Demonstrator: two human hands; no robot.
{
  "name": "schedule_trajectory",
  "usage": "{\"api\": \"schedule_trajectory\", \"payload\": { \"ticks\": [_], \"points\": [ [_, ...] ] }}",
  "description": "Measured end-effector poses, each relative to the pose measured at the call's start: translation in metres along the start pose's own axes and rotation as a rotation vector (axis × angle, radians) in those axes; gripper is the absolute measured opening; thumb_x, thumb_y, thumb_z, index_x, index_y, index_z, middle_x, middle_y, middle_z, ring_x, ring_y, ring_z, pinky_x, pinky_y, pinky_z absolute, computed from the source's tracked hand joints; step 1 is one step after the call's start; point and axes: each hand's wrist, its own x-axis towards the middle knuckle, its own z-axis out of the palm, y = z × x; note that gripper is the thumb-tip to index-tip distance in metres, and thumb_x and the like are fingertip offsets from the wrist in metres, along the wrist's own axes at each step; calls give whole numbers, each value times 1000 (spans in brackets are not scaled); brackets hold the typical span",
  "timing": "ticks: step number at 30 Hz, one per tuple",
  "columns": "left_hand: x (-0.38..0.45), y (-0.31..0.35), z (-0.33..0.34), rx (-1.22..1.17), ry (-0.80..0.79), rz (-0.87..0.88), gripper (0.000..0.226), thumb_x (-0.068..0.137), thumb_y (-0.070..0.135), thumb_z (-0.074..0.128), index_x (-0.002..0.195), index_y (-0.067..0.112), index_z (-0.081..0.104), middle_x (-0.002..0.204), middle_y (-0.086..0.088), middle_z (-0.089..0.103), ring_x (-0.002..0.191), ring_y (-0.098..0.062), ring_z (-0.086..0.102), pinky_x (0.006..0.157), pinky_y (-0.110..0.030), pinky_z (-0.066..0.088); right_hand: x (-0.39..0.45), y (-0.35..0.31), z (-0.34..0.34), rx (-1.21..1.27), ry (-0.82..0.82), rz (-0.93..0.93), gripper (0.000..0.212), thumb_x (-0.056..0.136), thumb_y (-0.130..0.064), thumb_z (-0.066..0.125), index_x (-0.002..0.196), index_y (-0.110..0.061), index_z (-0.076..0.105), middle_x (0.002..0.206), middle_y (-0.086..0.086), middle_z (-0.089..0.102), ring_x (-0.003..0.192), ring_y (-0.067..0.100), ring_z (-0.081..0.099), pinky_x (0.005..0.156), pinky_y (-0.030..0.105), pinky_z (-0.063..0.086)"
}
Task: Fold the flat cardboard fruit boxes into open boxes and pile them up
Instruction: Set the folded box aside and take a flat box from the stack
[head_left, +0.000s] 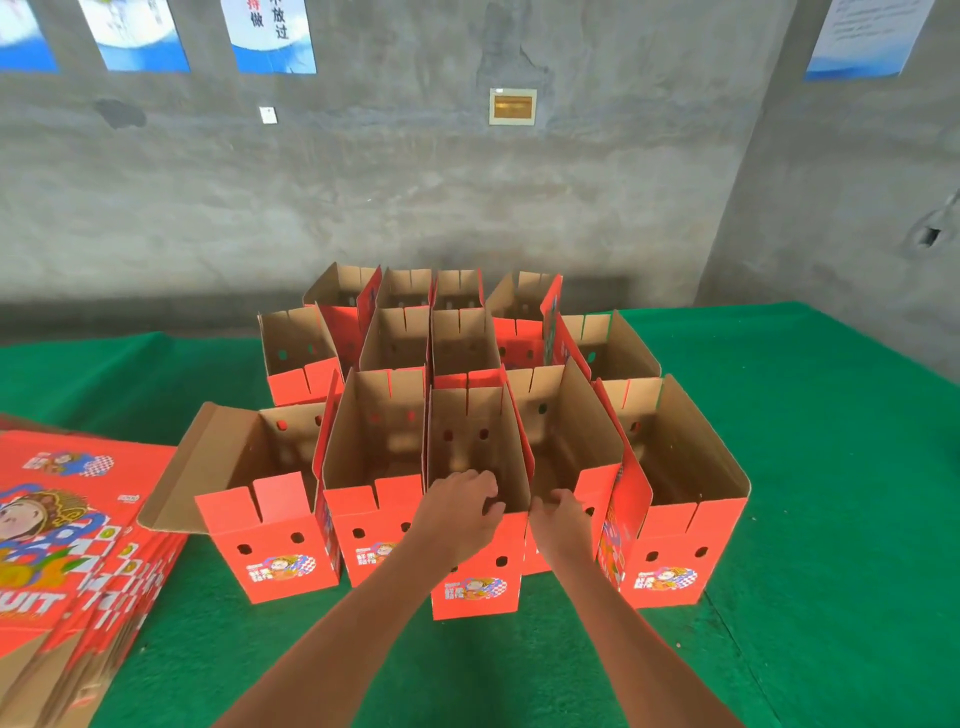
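While a green table (831, 467) carries roughly 12 folded open boxes (395, 343) in rows, a stack of flat boxes (67, 545) waits at left, so work remains. Both hands grasp the near rim of the front box (475, 571): left hand (462, 506), right hand (558, 519).
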Motion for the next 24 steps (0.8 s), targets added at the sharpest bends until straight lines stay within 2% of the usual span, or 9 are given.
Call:
{"api": "schedule_trajectory", "payload": {
  "ticks": [3, 6, 8, 9, 13, 14, 16, 19, 24],
  "points": [
    [30, -8, -10, -50, 44, 17, 24, 102, 36, 51, 118, 22, 62, 113, 5, 65, 105, -16, 62, 91, -34, 52, 3, 0, 3, 87, -43, 77, 42, 99, -19, 56, 139, -5, 55, 107, 10, 72, 88, 25, 71, 67, 30, 52],
    [65, -24, -20, -74, 76, 24, 25, 100, 33, 53, 123, 25, 60, 119, 5, 63, 110, -17, 60, 96, -36, 52, 9, 0, 6, 226, -30, 168, 29, 95, -11, 54, 121, -7, 65, 102, 13, 70, 92, 28, 64, 76, 34, 46],
    [91, -40, -23, -63, 70, 18, 32, 99, 29, 56, 131, 24, 57, 127, 2, 60, 116, -20, 59, 100, -39, 52, 12, 0, 9, 302, -27, 223, 18, 92, -2, 49, 103, -9, 61, 95, 17, 63, 91, 28, 58, 77, 38, 44],
    [106, -49, -23, -40, 55, 17, 38, 98, 27, 59, 135, 23, 54, 132, 1, 58, 121, -21, 58, 102, -39, 50, 14, 1, 11, 336, -15, 241, 19, 91, 1, 46, 100, -10, 59, 96, 18, 62, 91, 29, 58, 78, 38, 44],
    [163, -79, -17, 102, -85, -21, 63, 91, 22, 69, 148, 17, 41, 148, -6, 48, 132, -27, 52, 106, -42, 49, 20, 2, 18, 354, 75, 263, 38, 93, 0, 46, 124, -7, 66, 120, 18, 70, 112, 35, 65, 95, 44, 53],
    [175, -84, -13, 124, -129, -38, 69, 90, 23, 71, 150, 15, 38, 151, -8, 45, 135, -28, 50, 108, -42, 49, 20, 2, 18, 343, 101, 264, 38, 93, 0, 46, 123, -6, 68, 118, 17, 71, 112, 34, 65, 93, 42, 52],
    [197, -91, -4, 148, -192, -71, 79, 88, 25, 75, 154, 13, 32, 155, -10, 40, 139, -30, 46, 111, -43, 45, 22, 2, 19, 342, 137, 241, 31, 91, 1, 45, 107, 0, 71, 102, 18, 72, 92, 28, 62, 76, 36, 45],
    [226, -99, 7, 186, -224, -61, 88, 84, 28, 79, 155, 12, 29, 158, -11, 38, 144, -32, 40, 115, -43, 38, 23, -2, 20, 356, 168, 206, 19, 87, 3, 44, 84, 11, 62, 88, 32, 66, 70, 22, 45, 63, 33, 29],
    [261, -104, 20, 236, -237, -50, 98, 79, 37, 84, 154, 11, 26, 158, -12, 37, 145, -33, 37, 118, -46, 32, 31, -3, 22, 335, 195, 169, 20, 89, 3, 46, 81, 8, 64, 79, 24, 66, 63, 19, 47, 56, 30, 28]
  ]
}}
